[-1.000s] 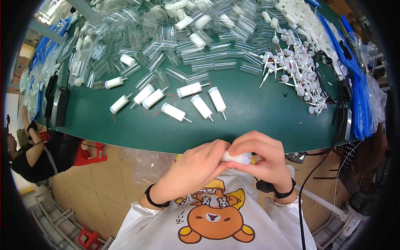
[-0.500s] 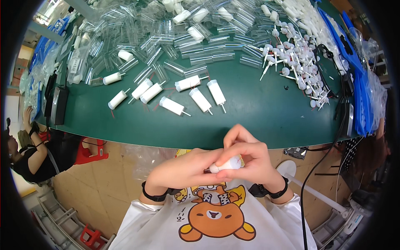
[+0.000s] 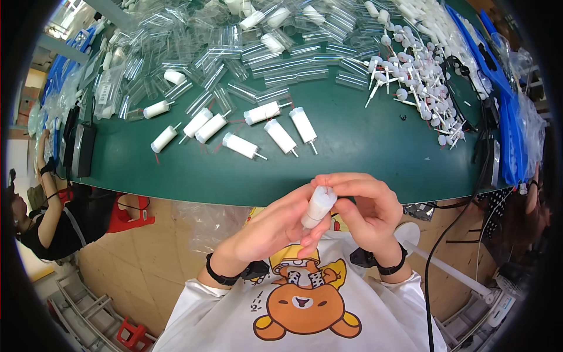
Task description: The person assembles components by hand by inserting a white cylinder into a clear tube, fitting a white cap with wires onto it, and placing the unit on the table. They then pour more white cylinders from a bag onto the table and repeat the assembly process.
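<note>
Pointing its translucent capped end up and away from the person, leaning a little right, the white cylinder (image 3: 317, 210) has its long axis slanting down-left toward the shirt (image 3: 299, 317). It sits between the hands, before the chest, by the near edge of the table (image 3: 375, 152). The left hand (image 3: 270, 226), palm turned inward, has its grip closed around the body; the right hand (image 3: 370, 214) arches over the capped end, whether pinching anything cannot be told. Half a second ago the cylinder lay flatter, cap rightward, nearer the shirt.
</note>
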A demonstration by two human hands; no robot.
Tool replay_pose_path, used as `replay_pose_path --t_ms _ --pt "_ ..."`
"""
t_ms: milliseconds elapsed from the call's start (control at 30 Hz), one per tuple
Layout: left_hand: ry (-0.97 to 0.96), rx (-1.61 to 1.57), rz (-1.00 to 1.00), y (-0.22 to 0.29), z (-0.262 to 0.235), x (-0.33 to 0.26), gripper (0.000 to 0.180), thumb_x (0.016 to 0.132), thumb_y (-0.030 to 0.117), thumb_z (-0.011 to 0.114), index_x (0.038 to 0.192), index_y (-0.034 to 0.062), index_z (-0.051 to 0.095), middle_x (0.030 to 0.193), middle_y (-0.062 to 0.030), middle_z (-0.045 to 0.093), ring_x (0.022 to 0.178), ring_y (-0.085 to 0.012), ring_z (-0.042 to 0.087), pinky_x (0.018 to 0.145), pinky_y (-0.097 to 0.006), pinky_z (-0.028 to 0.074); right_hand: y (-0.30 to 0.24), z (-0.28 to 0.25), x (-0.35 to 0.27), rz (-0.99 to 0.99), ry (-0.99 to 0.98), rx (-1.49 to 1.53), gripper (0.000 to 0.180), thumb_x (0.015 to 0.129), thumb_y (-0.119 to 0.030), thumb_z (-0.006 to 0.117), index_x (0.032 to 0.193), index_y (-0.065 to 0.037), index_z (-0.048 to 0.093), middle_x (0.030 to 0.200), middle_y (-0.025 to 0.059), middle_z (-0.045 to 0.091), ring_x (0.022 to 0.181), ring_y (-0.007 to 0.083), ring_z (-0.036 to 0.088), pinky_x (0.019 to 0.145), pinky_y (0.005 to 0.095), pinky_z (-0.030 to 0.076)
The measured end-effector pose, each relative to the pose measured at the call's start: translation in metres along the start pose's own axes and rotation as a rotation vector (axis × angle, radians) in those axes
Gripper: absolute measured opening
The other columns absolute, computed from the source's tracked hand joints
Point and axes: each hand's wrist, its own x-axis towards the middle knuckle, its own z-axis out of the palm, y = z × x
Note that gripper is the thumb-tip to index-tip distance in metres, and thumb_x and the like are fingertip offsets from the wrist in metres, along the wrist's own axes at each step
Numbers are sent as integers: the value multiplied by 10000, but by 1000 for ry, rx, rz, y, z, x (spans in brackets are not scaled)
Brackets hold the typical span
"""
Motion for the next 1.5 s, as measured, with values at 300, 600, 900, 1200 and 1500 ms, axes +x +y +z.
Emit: replay_pose_path --t_ms 300,600,900,1200,1500 --pt "110 188 65 -11 4 0 450 984 399 286 1189 16 401 842 -19 458 753 -100 430 698 -231 383 0 4 3 -227 -30 -418 261 671 32 708 917 7 626 964 132 640 833 278 618 728 337 481" --pt "272 449 98 -10 21 -3 342 983 249 327 1215 -1 350 901 -24 474 813 -66 438 724 -230 383 -12 12 -16 -221 -66 -578 322 623 -42 739 919 6 622 1029 127 612 949 307 563 786 370 477" --pt "71 168 -147 -50 -11 -23 237 957 242 440 1068 33 425 852 -28 484 713 -84 468 629 -238 407 -3 7 -83 623 -84 67 416 816 -111 635 1163 6 437 1011 103 504 952 157 529 825 337 457" --pt "395 67 -200 -75 -21 -11 216 957 266 455 1015 59 475 811 13 487 708 -57 444 598 -208 393 18 49 -72 1037 185 470 447 800 -121 675 1141 -11 406 1001 87 524 836 102 552 657 227 463" --pt "607 247 -325 -65 -16 -7 274 945 319 484 888 54 524 724 47 483 625 -26 408 521 -189 346 27 61 -67 1046 395 527 368 791 -94 659 1053 6 420 942 116 594 790 115 594 544 207 471"
